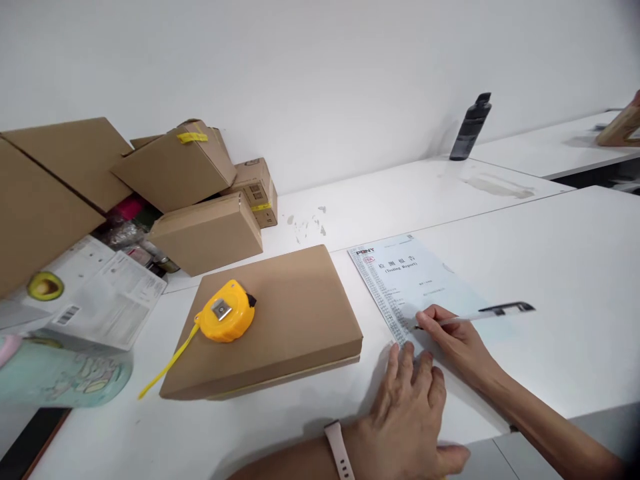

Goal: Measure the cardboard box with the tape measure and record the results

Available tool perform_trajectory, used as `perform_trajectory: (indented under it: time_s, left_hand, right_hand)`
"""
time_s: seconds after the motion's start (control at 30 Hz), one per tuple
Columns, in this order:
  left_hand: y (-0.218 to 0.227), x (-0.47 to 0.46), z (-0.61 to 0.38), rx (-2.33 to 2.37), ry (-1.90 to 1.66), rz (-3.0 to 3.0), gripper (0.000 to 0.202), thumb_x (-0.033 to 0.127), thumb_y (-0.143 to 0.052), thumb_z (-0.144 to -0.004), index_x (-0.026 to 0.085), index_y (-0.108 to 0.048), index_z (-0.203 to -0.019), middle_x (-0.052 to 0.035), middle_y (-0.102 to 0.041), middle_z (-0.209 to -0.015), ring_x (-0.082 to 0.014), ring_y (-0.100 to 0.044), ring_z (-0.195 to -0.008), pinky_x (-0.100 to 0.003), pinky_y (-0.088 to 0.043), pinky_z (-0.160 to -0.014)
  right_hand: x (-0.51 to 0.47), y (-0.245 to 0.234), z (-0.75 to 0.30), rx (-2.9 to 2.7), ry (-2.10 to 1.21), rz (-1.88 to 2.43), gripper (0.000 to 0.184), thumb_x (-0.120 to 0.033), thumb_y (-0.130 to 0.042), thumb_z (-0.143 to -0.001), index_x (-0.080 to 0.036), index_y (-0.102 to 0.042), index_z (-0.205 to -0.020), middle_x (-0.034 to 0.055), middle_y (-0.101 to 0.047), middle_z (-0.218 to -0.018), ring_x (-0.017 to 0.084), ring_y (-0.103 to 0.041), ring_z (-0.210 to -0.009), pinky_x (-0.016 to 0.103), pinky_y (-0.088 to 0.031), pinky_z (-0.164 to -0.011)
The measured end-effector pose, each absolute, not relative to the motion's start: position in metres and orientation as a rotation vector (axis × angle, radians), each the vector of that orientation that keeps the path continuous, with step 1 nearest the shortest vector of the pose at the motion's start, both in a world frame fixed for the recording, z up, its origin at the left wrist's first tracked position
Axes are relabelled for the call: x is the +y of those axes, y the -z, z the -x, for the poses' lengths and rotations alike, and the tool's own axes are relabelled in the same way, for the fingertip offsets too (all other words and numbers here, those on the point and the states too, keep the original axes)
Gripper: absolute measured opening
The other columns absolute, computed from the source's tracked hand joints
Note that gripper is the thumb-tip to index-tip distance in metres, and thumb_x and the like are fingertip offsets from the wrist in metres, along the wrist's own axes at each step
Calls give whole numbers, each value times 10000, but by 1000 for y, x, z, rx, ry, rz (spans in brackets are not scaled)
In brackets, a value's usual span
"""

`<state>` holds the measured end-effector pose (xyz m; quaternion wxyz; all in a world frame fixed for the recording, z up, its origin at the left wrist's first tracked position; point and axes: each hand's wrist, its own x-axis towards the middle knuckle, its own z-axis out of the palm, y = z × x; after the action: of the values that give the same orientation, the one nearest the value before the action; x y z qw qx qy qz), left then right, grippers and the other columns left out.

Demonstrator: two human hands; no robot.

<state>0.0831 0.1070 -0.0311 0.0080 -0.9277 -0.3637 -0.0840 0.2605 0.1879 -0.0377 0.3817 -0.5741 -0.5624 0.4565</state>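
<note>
A pen [465, 317] with a clear barrel and a black cap sits pinched in my right hand [463, 347]. Its tip meets the left part of a pale blue printed report [425, 270], which lies on the white table. My left hand [407, 413], with a pink band at the wrist, rests palm down, its fingers stretched out on the report's lower left edge. Left of it is a flat brown cardboard box [300, 300]. On that box lies a yellow tape measure [227, 312] with a yellow strap hanging toward the near left.
Several cardboard boxes [210, 230] are piled at the back left beside a white printed package [105, 293]. A mint green bottle [75, 377] lies at the left. One dark bottle [470, 127] stands near the wall. The table's front edge runs below my right forearm.
</note>
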Motion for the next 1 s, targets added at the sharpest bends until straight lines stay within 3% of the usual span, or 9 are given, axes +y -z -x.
perform_trajectory:
  time_s: [0.07,0.2,0.27,0.33,0.4,0.47,0.6,0.77,1.0]
  left_hand:
    - [33,108,-83,-1149,278,2906,800,630,-319,-1020,-7,-387,-1498,-228,-445,-1589,-398,-331,-1520,-496,-280,-1255]
    - [37,108,-82,-1163,292,2866,814,651,-364,-993,-6,-405,-1472,-291,-434,-1574,-386,-316,-1532,-492,-291,-1244]
    - [38,107,-83,-1157,288,2837,808,652,-374,-986,0,-422,-1461,-294,-454,-1558,-390,-319,-1530,-498,-276,-1246]
    - [39,106,-84,-1162,281,2818,799,653,-368,-985,12,-432,-1458,-281,-477,-1546,-386,-325,-1529,-504,-250,-1253]
    - [40,105,-84,-1178,271,2808,794,660,-360,-984,27,-436,-1458,-263,-500,-1533,-379,-331,-1528,-507,-220,-1260]
    - [40,105,-85,-1188,275,2804,795,668,-344,-983,37,-445,-1455,-250,-523,-1517,-375,-344,-1522,-509,-201,-1262]
    - [39,107,-86,-1182,271,2800,797,673,-365,-973,45,-451,-1457,-238,-545,-1503,-366,-377,-1505,-499,-185,-1259]
    - [38,108,-86,-1175,245,2809,804,675,-386,-966,45,-442,-1462,-250,-516,-1527,-365,-394,-1495,-502,-166,-1250]
    - [43,108,-87,-1145,224,2789,831,688,-402,-955,41,-436,-1477,-248,-519,-1524,-382,-394,-1487,-533,-83,-1251]
  right_hand:
    - [187,38,-261,-1441,-1153,1471,446,-650,-578,-932,-234,-590,-774,-32,-506,-634,149,-444,-584,295,-414,-552]
    - [190,40,-262,-1425,-1236,1382,429,-637,-675,-877,-233,-663,-1019,53,-715,-866,231,-667,-821,345,-549,-692]
    - [191,43,-263,-1379,-1259,1376,436,-618,-753,-821,-228,-658,-994,75,-745,-904,249,-696,-863,354,-566,-722]
    - [191,46,-262,-1389,-1225,1412,399,-605,-753,-827,-228,-635,-883,36,-702,-774,199,-649,-705,316,-531,-619]
    - [189,47,-261,-1444,-1170,1468,395,-592,-701,-874,-231,-583,-769,-24,-573,-623,137,-500,-542,278,-430,-500]
    - [187,48,-260,-1490,-1134,1503,389,-568,-668,-903,-233,-556,-741,-45,-499,-596,114,-407,-503,266,-362,-463]
    - [185,52,-260,-1483,-1145,1446,326,-545,-676,-900,-243,-570,-841,-28,-547,-671,140,-488,-563,283,-419,-511]
    - [187,57,-263,-1529,-1028,1489,387,-549,-666,-902,-245,-511,-718,-23,-498,-626,141,-442,-556,286,-384,-491]
    - [187,60,-264,-1553,-1047,1461,344,-452,-641,-926,-250,-477,-701,-43,-481,-605,124,-427,-504,270,-354,-462]
